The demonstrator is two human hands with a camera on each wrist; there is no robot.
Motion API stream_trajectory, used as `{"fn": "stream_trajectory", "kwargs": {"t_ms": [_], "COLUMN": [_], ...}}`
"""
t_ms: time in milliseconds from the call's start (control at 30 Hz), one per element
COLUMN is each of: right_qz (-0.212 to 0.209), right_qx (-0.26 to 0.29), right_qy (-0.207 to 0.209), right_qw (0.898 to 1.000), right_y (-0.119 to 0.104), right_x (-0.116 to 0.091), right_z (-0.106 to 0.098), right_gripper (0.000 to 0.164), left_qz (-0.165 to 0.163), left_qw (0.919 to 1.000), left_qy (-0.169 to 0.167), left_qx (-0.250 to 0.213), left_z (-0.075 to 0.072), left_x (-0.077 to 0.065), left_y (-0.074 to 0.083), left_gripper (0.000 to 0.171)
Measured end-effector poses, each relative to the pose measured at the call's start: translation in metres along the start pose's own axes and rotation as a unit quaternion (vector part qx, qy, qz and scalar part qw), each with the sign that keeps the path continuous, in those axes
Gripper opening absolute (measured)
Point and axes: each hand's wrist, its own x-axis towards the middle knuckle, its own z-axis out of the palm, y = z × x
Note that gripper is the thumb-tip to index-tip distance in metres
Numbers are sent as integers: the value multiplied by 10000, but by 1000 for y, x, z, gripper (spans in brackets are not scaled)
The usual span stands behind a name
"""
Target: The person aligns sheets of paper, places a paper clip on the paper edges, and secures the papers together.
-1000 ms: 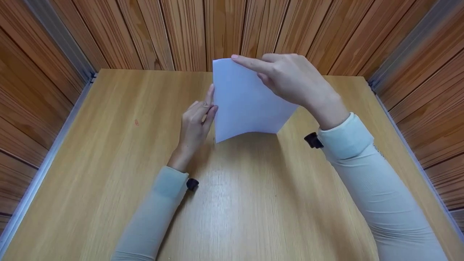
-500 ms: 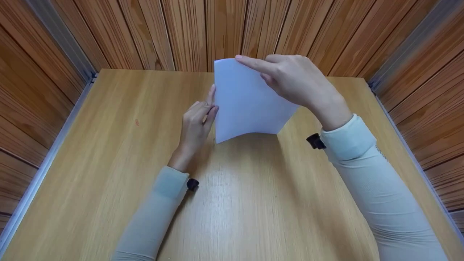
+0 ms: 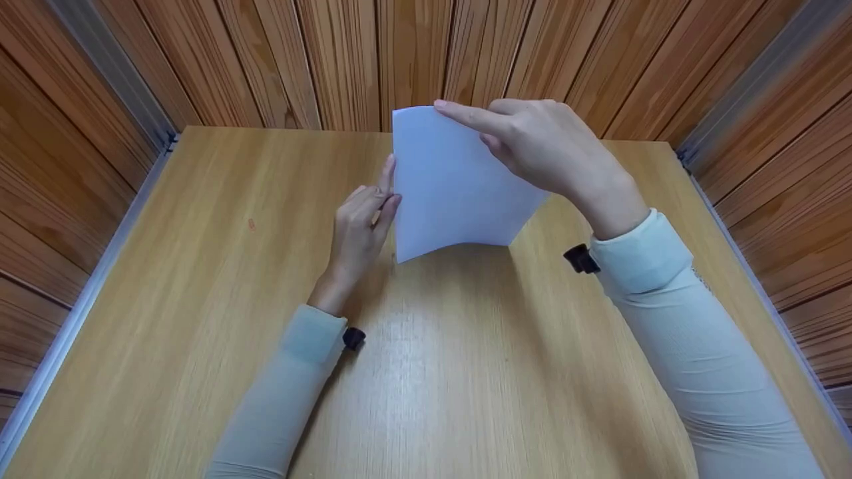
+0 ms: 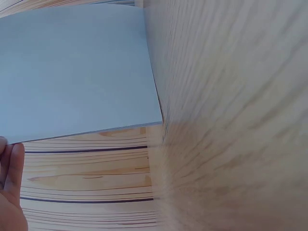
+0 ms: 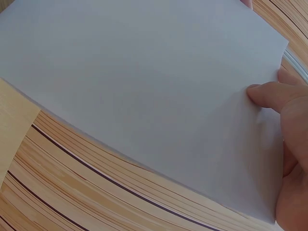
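Observation:
A white sheet of paper [image 3: 459, 186] stands raised over the middle of the table, its lower edge bowed. My left hand [image 3: 359, 219] pinches its left edge between thumb and fingers. At the upper right my right hand [image 3: 542, 143] grips the sheet, with the index finger stretched along the top edge. In the right wrist view the thumb [image 5: 264, 95] presses on the face of the paper while other fingers are partly hidden behind it. The left wrist view has a lower corner of the paper [image 4: 77, 72] right at the tabletop.
The wooden table [image 3: 426, 399] is bounded by a plank wall [image 3: 346, 66] at the back and plank walls at both sides. Metal rails [image 3: 100, 266] run along the sides. A small reddish mark [image 3: 251, 225] shows on the tabletop at left. Dark wrist mounts [image 3: 354, 339] sit at both cuffs.
Between one second and half a second ago, the right hand and the paper's top shifted slightly right. Since then almost nothing has moved, and both hands keep their hold.

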Motion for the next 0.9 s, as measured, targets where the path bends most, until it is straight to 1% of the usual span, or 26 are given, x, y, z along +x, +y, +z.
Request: {"fn": "stream_trajectory", "kwargs": {"t_ms": [133,300,567,900], "right_qz": [-14,27,46,73], "right_qx": [-34,-44,-10,-34], "right_qy": [44,34,20,-12], "right_qw": [10000,10000,10000,10000], "right_y": [1,1,2,4], "right_x": [-2,-4,-6,-7], "right_z": [0,0,-1,-2], "right_gripper": [65,64,65,64], "left_qz": [15,-13,62,14], "left_qw": [10000,10000,9999,9998], "left_qy": [-10,-31,-88,-134], "left_qx": [-32,60,116,173], "left_z": [0,0,2,1], "left_x": [-2,-2,1,1], "left_y": [-1,-1,1,2], "left_gripper": [19,21,47,48]}}
